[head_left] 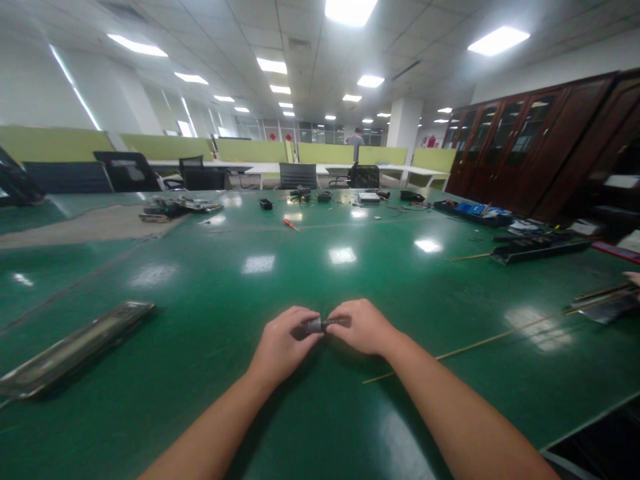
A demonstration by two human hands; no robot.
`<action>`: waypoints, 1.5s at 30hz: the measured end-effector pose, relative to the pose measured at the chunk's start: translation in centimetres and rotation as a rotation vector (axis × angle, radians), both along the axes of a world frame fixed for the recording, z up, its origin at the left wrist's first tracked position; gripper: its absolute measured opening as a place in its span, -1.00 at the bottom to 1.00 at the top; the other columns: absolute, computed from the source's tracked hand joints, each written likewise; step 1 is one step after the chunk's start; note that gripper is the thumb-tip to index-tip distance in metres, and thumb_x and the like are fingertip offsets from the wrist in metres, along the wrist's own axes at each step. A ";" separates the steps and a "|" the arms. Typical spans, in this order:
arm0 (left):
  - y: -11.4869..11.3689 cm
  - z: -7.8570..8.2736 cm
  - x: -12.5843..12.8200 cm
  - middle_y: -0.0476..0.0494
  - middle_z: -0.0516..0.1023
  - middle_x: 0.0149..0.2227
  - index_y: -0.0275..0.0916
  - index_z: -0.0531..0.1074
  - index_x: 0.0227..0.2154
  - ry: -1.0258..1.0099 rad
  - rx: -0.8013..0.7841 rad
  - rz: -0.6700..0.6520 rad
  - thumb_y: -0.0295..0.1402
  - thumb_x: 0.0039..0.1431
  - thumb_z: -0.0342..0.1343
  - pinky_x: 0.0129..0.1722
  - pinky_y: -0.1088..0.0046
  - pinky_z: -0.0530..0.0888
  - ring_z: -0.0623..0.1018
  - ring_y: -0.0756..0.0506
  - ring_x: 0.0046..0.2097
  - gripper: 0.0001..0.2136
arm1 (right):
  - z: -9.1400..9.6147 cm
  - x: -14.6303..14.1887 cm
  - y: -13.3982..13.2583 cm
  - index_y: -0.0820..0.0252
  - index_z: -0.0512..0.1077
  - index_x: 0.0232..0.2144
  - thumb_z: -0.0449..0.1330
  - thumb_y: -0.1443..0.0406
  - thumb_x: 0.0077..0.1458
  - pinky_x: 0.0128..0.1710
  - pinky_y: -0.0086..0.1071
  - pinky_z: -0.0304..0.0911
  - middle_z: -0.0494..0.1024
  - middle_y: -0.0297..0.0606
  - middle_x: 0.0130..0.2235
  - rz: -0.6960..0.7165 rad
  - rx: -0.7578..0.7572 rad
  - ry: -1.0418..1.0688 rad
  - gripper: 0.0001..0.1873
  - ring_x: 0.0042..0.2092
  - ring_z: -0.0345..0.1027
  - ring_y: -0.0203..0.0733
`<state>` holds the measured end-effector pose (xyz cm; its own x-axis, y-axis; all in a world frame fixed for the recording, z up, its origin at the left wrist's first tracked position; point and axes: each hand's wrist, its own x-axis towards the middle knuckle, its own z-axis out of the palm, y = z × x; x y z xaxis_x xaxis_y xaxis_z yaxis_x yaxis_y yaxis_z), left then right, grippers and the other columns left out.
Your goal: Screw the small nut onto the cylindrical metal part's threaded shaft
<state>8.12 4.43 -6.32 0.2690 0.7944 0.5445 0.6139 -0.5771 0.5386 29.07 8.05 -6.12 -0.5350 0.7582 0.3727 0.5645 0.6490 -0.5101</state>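
Observation:
In the middle of the green table [210, 373], my left hand [284, 341] is closed round a small grey cylindrical part [314, 325], its fingers and thumb on either side. From the right, my right hand [364, 328] pinches a thin dark piece [326, 325] at the end of that cylinder. Whether the two pieces are joined I cannot tell, as fingertips cover much of both. A long thin yellowish rod [480, 343] lies on the table and passes beyond my right forearm.
A long flat metal-edged panel [75, 350] lies at left. Farther back are a red screwdriver [289, 223], a heap of parts [175, 207] and small black boxes [266, 204]. On the right sit a black tray [540, 250] and another person's hand [633, 277] at the frame's edge.

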 end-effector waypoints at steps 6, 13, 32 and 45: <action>0.0 0.2 0.1 -0.11 0.57 -0.22 -0.17 0.53 -0.21 -0.007 0.003 -0.003 -0.37 0.10 0.26 -0.18 0.39 0.48 0.55 -0.11 -0.18 -0.83 | 0.1 0.0 0.0 0.11 0.62 -0.24 0.25 0.23 0.12 -0.23 -0.40 0.24 0.65 -0.27 -0.26 0.001 0.004 -0.007 -0.81 -0.23 0.47 -0.18; 0.0 0.2 0.0 -0.13 0.57 -0.21 -0.18 0.53 -0.21 -0.006 0.010 -0.004 -0.36 0.10 0.25 -0.19 0.39 0.49 0.55 -0.12 -0.18 -0.83 | 0.1 0.1 0.1 0.10 0.62 -0.24 0.25 0.22 0.13 -0.22 -0.39 0.24 0.65 -0.27 -0.26 -0.005 -0.007 -0.018 -0.81 -0.23 0.47 -0.18; 0.1 -0.1 -0.1 -0.13 0.57 -0.22 -0.17 0.53 -0.20 -0.003 0.031 0.000 -0.38 0.09 0.25 -0.20 0.39 0.50 0.56 -0.11 -0.20 -0.82 | 0.2 0.3 0.0 0.11 0.61 -0.22 0.24 0.22 0.14 -0.20 -0.38 0.25 0.65 -0.25 -0.24 -0.012 -0.014 -0.029 -0.80 -0.21 0.48 -0.18; 0.3 -0.2 -0.4 -0.08 0.56 -0.20 -0.15 0.52 -0.19 -0.021 0.001 0.016 -0.38 0.09 0.27 -0.18 0.40 0.47 0.54 -0.10 -0.18 -0.80 | 0.4 0.5 0.1 0.11 0.61 -0.24 0.23 0.22 0.14 -0.22 -0.38 0.24 0.64 -0.27 -0.26 -0.020 -0.009 -0.013 -0.81 -0.23 0.46 -0.19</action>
<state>7.69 4.75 -6.50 0.2444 0.7981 0.5507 0.6116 -0.5676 0.5512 29.58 8.18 -5.69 -0.5247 0.7719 0.3590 0.5840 0.6332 -0.5079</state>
